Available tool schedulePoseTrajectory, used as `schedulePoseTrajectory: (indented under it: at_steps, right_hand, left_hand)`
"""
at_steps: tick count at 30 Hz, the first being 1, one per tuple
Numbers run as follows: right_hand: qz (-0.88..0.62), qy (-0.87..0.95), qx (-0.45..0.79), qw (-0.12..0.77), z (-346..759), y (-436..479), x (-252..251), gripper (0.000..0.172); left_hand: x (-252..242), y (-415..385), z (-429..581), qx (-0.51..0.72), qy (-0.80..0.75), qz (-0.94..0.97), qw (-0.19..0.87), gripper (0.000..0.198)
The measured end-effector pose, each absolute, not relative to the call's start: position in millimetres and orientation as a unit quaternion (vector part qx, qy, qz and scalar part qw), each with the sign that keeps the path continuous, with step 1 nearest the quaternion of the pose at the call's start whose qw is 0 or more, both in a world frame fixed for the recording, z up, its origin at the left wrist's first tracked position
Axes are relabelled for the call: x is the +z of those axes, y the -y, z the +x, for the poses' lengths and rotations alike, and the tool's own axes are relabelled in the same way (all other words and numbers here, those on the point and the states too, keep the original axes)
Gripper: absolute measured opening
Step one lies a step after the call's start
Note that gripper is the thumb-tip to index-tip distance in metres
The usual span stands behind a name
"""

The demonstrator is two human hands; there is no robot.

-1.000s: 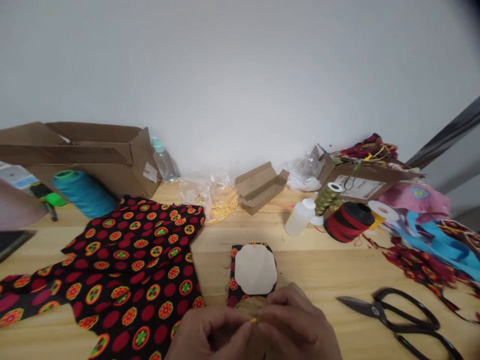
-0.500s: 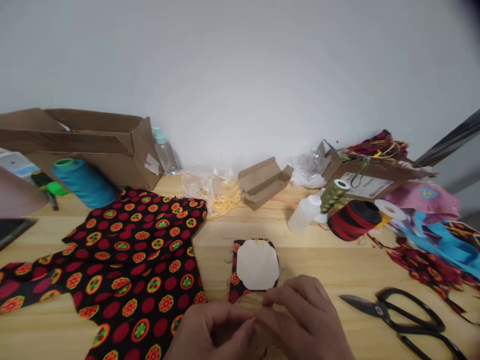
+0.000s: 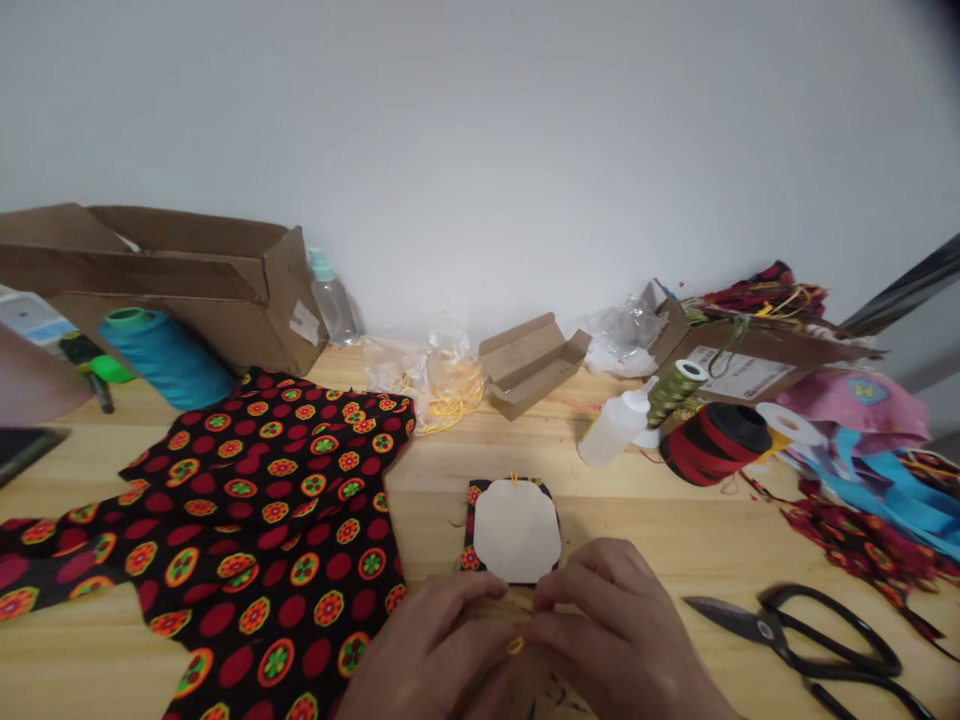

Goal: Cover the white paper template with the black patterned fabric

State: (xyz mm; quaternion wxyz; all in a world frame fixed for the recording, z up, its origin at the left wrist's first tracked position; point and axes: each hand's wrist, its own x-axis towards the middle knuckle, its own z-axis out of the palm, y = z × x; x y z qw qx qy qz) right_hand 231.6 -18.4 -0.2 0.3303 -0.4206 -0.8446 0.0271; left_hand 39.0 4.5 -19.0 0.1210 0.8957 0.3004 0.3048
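Low in the middle of the head view, my left hand (image 3: 442,650) and my right hand (image 3: 615,630) come together with bent fingers. A small loop of yellow cord (image 3: 515,646) shows between their fingertips, pinched from both sides. Just beyond my fingers lies a cream card with scalloped edges (image 3: 516,530), on top of a piece of black patterned fabric (image 3: 470,555). A bit of yellow cord sticks out at the card's top edge. Left of my hands spreads a large black cloth with red dots and flower circles (image 3: 285,520).
Black-handled scissors (image 3: 765,628) lie to the right. Behind them stand a white squeeze bottle (image 3: 615,428), a red-and-black thread spool (image 3: 716,445) and a scrap-filled box (image 3: 742,370). A blue thread cone (image 3: 165,358) leans on a cardboard box (image 3: 285,305) at left. An open small carton (image 3: 532,365) sits by the wall.
My fingers have shifted around the yellow cord, and its small loop now shows between them. My left forefinger has lifted toward the card. The view has tilted slightly.
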Motion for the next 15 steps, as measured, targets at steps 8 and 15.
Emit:
schedulePoseTrajectory:
  at_steps: [8,15]
  right_hand:
    - [-0.385,0.857,0.161,0.3,241.9,-3.1,15.0,0.008]
    - [-0.351,0.851,0.218,0.324,241.1,-11.1,17.7,0.005]
  left_hand:
    - [0.8,-22.5,37.0,0.301,-0.242,0.922,0.026,0.024]
    - [26.6,-40.1,37.7,0.238,-0.207,0.931,0.185,0.012]
